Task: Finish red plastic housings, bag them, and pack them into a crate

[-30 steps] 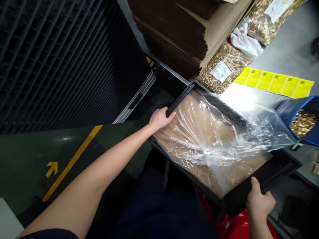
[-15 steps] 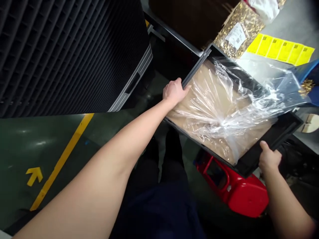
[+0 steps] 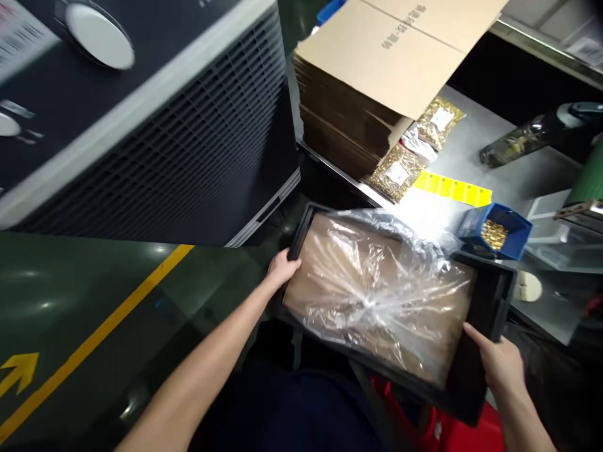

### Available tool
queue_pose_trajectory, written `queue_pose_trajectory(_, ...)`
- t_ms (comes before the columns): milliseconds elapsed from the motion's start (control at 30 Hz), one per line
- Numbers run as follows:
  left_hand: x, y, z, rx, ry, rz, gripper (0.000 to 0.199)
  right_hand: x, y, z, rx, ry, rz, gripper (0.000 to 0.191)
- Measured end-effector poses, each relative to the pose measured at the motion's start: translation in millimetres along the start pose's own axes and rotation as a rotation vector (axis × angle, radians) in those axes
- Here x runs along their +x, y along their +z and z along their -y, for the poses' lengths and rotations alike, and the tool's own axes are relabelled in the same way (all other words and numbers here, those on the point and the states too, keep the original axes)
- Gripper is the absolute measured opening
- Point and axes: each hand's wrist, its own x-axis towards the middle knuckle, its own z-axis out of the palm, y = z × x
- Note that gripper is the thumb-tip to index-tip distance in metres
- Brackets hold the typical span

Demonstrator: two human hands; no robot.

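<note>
Between my hands is a black tray (image 3: 494, 301), held up in front of my body and tilted in view. Inside it lies a brown cardboard piece, a box or sheet I cannot tell which, under a gathered clear plastic bag (image 3: 370, 304). My left hand (image 3: 283, 267) is closed on the tray's left rim, thumb over the edge. At the right end my right hand (image 3: 502, 364) grips the tray wall, its thumb on the inner side and its other fingers mostly hidden.
A tall stack of dark ribbed crates (image 3: 188, 138) stands at left. On the bench are stacked flat cartons (image 3: 391, 56), bags of brass-coloured parts (image 3: 398, 172), yellow labels (image 3: 452, 188), a blue bin (image 3: 516, 235) and a bottle (image 3: 522, 138). A red stool-like object (image 3: 471, 430) sits below the tray.
The view has swung, showing more of the bench and crates. The tray has come closer to level across my front, and the plastic no longer stretches over the blue bin. Both hands keep hold.
</note>
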Motion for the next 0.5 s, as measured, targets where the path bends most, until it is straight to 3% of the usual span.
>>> queue_pose_trajectory(100, -60.3, -8.6, 82.4, -0.099, -0.187, -0.062, 0.029, -36.0, -6.4, 9.1, -0.068, -0.053, 0.147, 0.044)
queue_pose_trajectory(167, -96.7, -10.6, 135.1, -0.173, -0.305, -0.138, 0.027, -64.7, 0.2, 26.5, -0.101, -0.146, 0.251, 0.044)
queue_pose_trajectory(300, -159.2, -11.2, 228.4, -0.316, -0.469, -0.27, 0.025, -143.1, 32.9, 80.6, -0.178, -0.494, 0.405, 0.044)
queue_pose_trajectory(400, -211.9, -14.1, 283.2, -0.337, -0.547, -0.328, 0.027, -215.5, 67.1, 116.2, -0.307, -0.736, 0.469, 0.042)
queue_pose_trajectory(500, -261.8, -25.4, 319.8, -0.292, -0.493, -0.376, 0.032, -283.3, 105.6, 136.3, -0.293, -0.855, 0.543, 0.03)
